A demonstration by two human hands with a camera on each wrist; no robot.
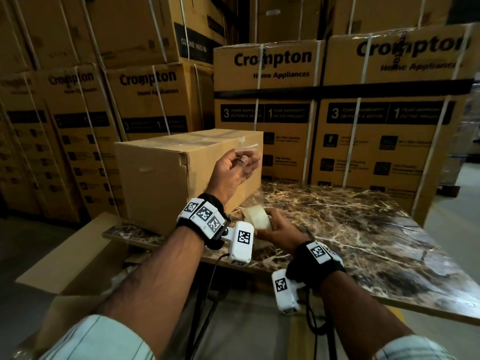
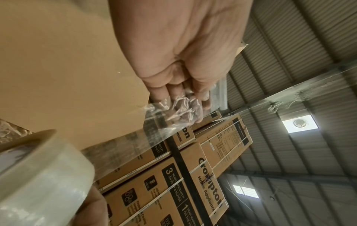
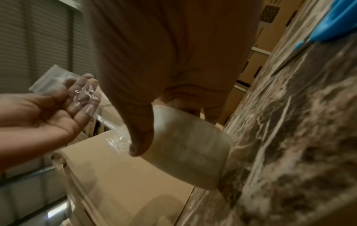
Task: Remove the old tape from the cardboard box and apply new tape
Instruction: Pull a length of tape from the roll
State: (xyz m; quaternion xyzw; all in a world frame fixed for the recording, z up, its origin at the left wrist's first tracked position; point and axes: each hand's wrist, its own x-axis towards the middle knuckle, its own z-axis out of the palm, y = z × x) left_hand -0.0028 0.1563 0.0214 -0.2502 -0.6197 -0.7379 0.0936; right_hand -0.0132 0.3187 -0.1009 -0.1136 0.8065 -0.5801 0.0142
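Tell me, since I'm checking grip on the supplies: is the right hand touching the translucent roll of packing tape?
Touching. The right wrist view shows the right hand with its thumb pressed on the translucent roll of packing tape and fingers wrapped behind it.

black wristbands (image 1: 210,203) | white tagged camera modules (image 1: 242,241) | pale striped sleeves (image 1: 98,339)
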